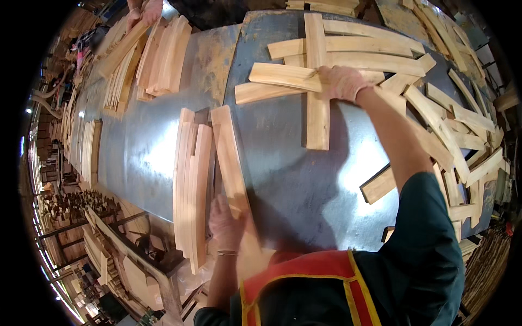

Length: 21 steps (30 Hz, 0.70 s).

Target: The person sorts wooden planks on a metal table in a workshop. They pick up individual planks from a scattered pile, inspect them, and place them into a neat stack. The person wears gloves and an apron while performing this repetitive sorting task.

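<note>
My left hand (224,224) is closed around the near part of a pale wooden slat (230,157), which slants beside an upright stack of slats (193,185). The far end of that slat rests toward the middle of the table. Farther off, my right hand (346,83) is at the right end of a short curved slat (285,76), fingers bent over it. Under this slat, another slat (318,122) lies lengthwise across several others. My right fingertips are partly lost among the overlapping wood.
A dark, shiny table (283,179) carries the wood. Loose slats (435,125) lie crisscrossed on the right. At the far left, another person's gloved hands (144,12) hold a slat near standing bundles (166,57). A wooden rack (133,255) stands below the table's left edge.
</note>
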{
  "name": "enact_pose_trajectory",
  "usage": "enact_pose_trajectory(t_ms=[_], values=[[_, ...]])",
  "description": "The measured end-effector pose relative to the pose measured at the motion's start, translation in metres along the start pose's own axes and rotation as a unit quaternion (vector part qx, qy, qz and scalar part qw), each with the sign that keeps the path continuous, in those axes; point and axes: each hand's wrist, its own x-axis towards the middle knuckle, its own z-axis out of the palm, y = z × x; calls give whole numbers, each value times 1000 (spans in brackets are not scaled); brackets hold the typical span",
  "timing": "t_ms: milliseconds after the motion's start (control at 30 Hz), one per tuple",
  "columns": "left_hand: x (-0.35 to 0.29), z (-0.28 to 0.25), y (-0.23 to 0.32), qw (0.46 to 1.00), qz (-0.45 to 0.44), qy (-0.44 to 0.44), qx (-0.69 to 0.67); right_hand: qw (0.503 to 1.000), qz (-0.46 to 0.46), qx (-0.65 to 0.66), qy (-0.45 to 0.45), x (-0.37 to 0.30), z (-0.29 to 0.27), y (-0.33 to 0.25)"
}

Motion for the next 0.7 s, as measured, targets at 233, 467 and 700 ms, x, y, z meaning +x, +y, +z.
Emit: enact_pose_trajectory(t_ms=[233, 467, 700], values=[[5, 2, 8, 980, -75, -58, -177, 944, 229, 205, 119, -26, 41, -83], [-7, -28, -39, 737, -103, -179, -644, 809, 113, 546, 186, -170, 81, -194], [7, -60, 43, 983, 53, -85, -155, 792, -45, 579, -189, -257, 163, -337]])
